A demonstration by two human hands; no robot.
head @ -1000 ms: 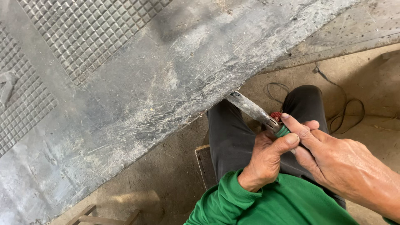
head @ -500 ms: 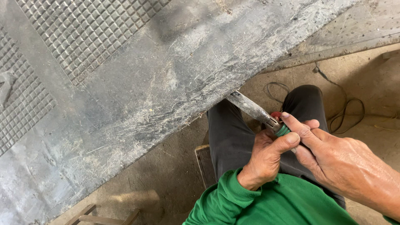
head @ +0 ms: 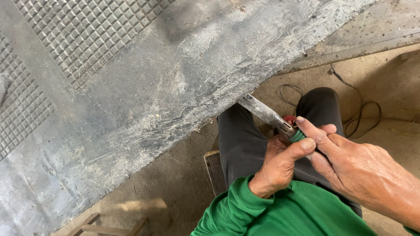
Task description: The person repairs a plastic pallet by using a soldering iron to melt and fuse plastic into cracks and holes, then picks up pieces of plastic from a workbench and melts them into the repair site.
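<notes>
Head view: at right centre, left hand (head: 280,164) and right hand (head: 350,170) both grip a green-handled knife (head: 267,114) under the grey worktop (head: 153,87).

Most of the green handle (head: 297,136) of the worn grey metal blade (head: 266,114) was buried under the left hand (head: 280,164) and right hand (head: 356,172), so its shape could not be told. The small red part (head: 289,119) behind the blade was too covered to identify. The blade's tip met the scuffed grey rubber mat (head: 175,83), which ran off the top and left edges. The right forearm was cut off at the right edge.
</notes>
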